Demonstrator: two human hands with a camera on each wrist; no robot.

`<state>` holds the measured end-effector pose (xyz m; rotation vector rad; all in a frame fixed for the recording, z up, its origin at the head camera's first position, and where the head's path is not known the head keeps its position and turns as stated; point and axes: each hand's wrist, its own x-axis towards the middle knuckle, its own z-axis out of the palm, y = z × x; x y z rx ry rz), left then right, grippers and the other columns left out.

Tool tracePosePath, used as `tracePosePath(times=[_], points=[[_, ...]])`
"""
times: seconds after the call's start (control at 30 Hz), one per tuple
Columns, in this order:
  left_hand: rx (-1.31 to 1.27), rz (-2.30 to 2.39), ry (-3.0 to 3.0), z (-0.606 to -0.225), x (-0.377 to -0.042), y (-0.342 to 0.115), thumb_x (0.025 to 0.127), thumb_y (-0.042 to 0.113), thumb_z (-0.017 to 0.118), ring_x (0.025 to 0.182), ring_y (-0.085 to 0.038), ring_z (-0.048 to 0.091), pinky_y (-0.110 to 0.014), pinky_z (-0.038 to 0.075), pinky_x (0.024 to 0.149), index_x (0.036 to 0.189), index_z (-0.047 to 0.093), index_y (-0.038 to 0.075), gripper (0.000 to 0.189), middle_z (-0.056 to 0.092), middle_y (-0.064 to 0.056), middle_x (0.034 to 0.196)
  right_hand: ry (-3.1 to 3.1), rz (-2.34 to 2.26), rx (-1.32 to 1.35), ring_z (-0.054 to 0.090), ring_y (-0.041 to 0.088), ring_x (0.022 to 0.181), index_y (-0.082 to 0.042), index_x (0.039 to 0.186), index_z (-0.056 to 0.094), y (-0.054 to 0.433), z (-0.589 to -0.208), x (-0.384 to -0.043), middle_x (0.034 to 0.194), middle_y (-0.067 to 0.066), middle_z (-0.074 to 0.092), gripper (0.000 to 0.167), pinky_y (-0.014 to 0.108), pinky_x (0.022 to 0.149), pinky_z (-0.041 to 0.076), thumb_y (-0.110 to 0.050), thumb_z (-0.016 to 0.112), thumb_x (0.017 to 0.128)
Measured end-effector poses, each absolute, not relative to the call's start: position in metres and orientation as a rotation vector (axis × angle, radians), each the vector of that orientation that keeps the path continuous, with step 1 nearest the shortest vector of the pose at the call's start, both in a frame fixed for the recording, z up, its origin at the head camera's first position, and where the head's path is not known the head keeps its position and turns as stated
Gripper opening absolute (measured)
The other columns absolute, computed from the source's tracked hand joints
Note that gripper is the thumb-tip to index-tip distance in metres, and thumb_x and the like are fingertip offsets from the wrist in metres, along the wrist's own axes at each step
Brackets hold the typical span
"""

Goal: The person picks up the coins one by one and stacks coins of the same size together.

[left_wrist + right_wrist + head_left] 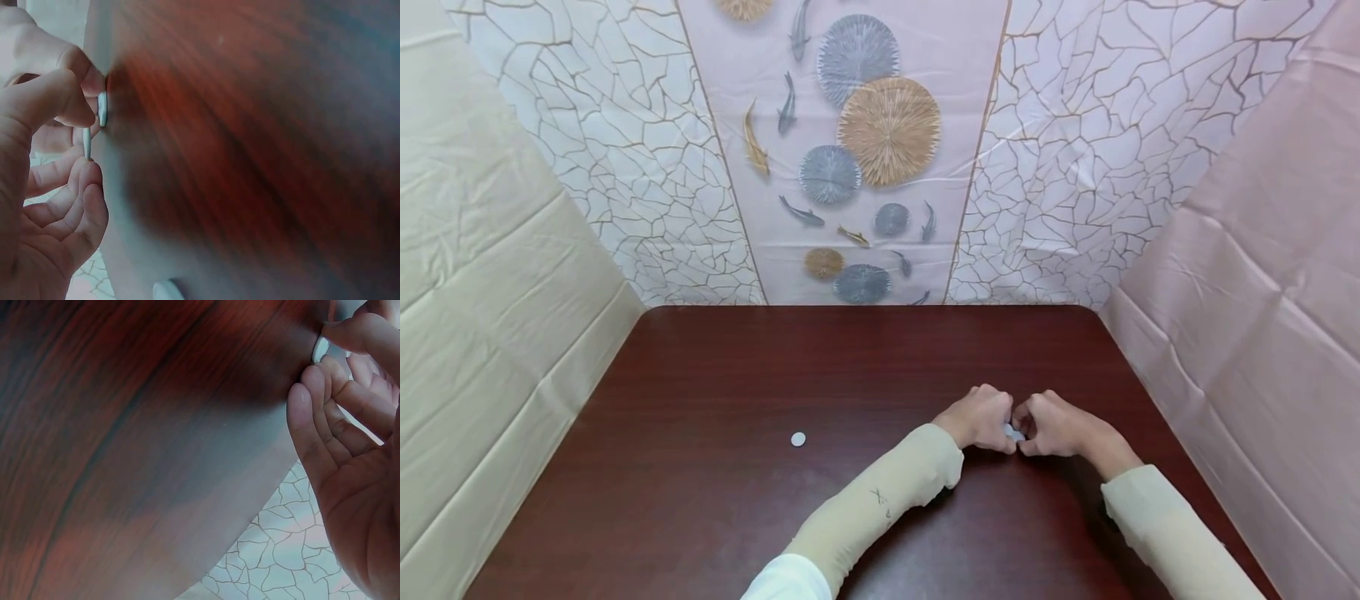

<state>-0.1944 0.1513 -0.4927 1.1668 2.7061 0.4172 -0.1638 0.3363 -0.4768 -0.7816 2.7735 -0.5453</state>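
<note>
Both forearms, in pale beige sleeves [880, 500], enter from the near edge and are cut off at the bottom of the head view. Just beyond them the left hand [979, 418] and right hand [1054, 425] meet knuckle to knuckle over the dark wooden table [850, 367], right of centre. Between the fingertips sits a small white piece [1013, 433], largely hidden from above. The left wrist view shows two thin white discs edge-on: one disc [87, 142] pinched by the left hand's fingers, the other disc [102, 109] held by the right hand's fingertips (shape otherwise hard to make out). The right wrist view shows only a sliver of white at the fingertips. Well apart to the left lies a lone white disc [798, 439], flat on the table. Patterned sheeting [880, 150] closes off the far side.
</note>
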Motion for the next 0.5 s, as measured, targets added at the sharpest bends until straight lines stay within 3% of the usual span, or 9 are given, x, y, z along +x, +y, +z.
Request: tracePosePath(times=[0.5], points=[[1.115,0.470,2.728,-0.5006,-0.1891,0.1536,0.082,0.035,0.088,0.066,-0.004,0.055,-0.016,0.042,0.056,0.081,0.061,0.021,0.031,0.058,0.012,0.074,2.762,-0.611,-0.781,0.055,-0.002,0.065,-0.016,0.082,0.071,0.3368,-0.4784,-0.1628,0.074,-0.007,0.067,0.017,0.021,0.060,0.049,-0.009,0.085,0.075]])
